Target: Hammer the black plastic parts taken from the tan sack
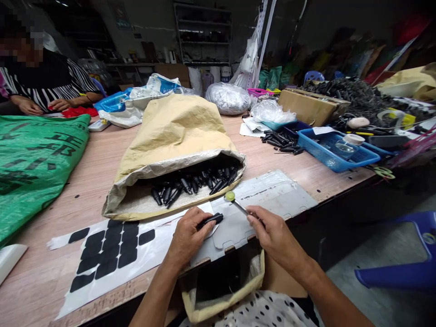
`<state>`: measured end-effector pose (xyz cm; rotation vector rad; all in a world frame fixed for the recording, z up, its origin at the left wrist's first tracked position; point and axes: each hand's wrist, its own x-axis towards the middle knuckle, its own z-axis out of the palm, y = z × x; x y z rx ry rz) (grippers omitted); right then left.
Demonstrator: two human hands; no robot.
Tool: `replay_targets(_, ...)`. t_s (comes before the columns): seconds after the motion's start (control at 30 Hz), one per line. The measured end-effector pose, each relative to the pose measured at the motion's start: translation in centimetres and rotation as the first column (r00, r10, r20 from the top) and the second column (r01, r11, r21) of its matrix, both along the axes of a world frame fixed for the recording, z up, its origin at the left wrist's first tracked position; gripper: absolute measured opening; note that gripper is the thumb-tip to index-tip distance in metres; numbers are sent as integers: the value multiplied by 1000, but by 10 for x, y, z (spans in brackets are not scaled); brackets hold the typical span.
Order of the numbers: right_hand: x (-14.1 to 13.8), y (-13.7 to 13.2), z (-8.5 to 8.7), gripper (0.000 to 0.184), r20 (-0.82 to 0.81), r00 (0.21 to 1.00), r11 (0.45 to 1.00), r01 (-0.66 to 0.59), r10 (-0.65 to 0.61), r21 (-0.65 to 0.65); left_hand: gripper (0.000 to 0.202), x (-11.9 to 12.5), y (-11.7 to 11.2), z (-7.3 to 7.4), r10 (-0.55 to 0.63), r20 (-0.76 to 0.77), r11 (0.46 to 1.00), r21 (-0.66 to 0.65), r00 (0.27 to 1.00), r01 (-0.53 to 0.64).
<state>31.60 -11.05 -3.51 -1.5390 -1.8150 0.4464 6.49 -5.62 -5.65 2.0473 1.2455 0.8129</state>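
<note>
My left hand (pixel 189 235) is closed round a small black plastic part (pixel 211 219) just above the table's front edge. My right hand (pixel 272 231) pinches a thin metal tool (pixel 237 205) whose tip carries a small round green-yellow piece (pixel 230 196). The tool's tip hangs a little right of and above the black part. Both hands hover over a grey plastic sheet (pixel 269 193). Behind them a brown paper sack (pixel 177 136) lies on its side, open toward me, with several identical black parts (pixel 194 184) inside. A white sheet with black adhesive pads (pixel 112 250) lies to the left.
A green woven bag (pixel 34 163) lies at the left. Another person in a striped top (pixel 51 84) sits at the far left. A blue basket (pixel 337 152), a cardboard box (pixel 311 106) and piles of black parts fill the right. An open bag (pixel 221 290) hangs below the table edge.
</note>
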Motion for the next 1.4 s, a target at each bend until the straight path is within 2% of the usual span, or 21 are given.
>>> replay_targets(0.07,-12,-6,8,37,-60,996,997,-62,64,39,22,0,0,1,-2,-1,1000,2,1000,2)
replay_targets(0.13,-19,-13,13,44,-97,992,990,-69,81,121,21,0,0,0,-5,4,1000,11,1000,5)
replay_targets(0.23,-24,-23,10,54,-88,994,971,-46,69,234,21,0,-1,-1,-6,18,1000,31,1000,6)
replay_targets(0.33,-24,-28,-2,55,43,997,986,-77,72,144,20,0,0,-2,0,15,999,39,1000,-1)
replay_targets(0.4,-22,-28,-8,53,74,994,994,-87,82,66,19,0,0,-2,2,10,999,40,1000,-3)
replay_targets(0.57,-12,-20,1,47,-84,994,988,-63,75,141,21,0,0,1,-2,12,999,35,1000,2)
replay_targets(0.7,-2,-10,1,44,-108,994,992,32,-19,119,25,1,-2,2,10,0,1000,13,1000,-10)
replay_targets(0.77,5,-6,-4,44,-45,996,991,85,-80,108,27,2,-2,3,12,-1,1000,11,1000,-12)
replay_targets(0.83,12,-2,-10,43,95,978,977,174,-187,123,28,2,-1,2,10,0,1000,8,1000,-10)
replay_targets(0.93,22,6,-16,40,376,858,936,303,-349,178,29,1,1,1,8,4,1000,-2,1000,-8)
replay_targets(1.03,30,17,-20,32,536,745,918,308,-397,251,29,0,2,-1,6,8,1000,-9,1000,-6)
replay_targets(1.17,34,28,-29,30,535,726,901,319,-432,294,32,0,2,0,4,7,1000,-13,1000,-4)
replay_targets(1.4,31,34,-39,32,480,733,876,391,-482,282,40,2,0,4,22,-42,1000,-10,999,-22)
